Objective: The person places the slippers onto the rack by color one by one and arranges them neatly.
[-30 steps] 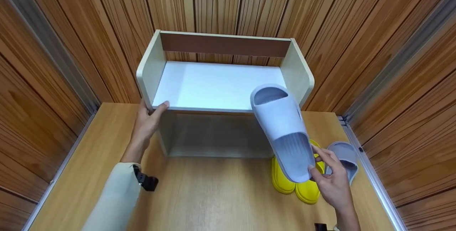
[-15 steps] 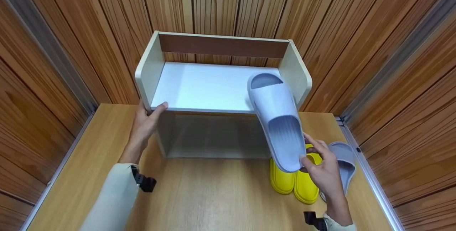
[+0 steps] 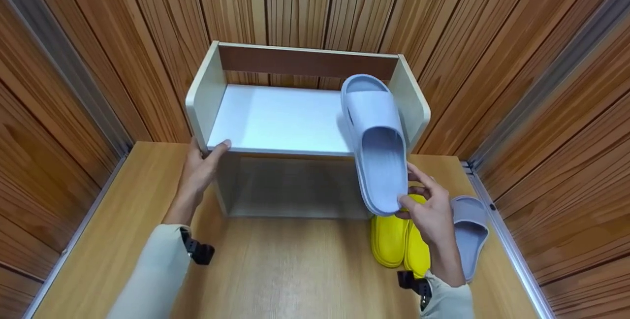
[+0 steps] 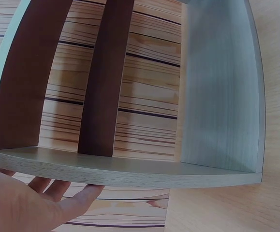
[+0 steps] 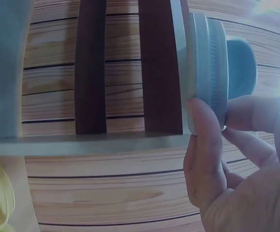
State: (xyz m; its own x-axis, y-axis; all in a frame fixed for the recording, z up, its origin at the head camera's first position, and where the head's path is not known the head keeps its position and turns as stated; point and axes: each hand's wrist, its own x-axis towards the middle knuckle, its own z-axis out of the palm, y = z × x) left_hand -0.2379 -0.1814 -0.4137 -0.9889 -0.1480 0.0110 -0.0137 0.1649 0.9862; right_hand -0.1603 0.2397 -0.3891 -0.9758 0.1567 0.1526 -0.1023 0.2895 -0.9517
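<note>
A light grey-blue slide slipper lies tilted over the right end of the white upper shelf, its toe pointing to the back. My right hand pinches its heel, thumb on the footbed side; the right wrist view shows the slipper's sole edge-on between thumb and fingers. With my left hand I hold the small shoe rack at its left front corner. That thumb rests on the shelf's front edge while the fingers go round the outside of the side panel, as the left wrist view also shows.
A pair of yellow shoes stands on the wooden floor by the rack's right front. Farther right lies the other grey-blue slipper, near a metal rail. Wood-panelled walls close in the back and both sides.
My right hand has carried the slipper up, back and slightly left, farther over the upper shelf, and the slipper has turned straighter. The left hand keeps its hold on the rack.
</note>
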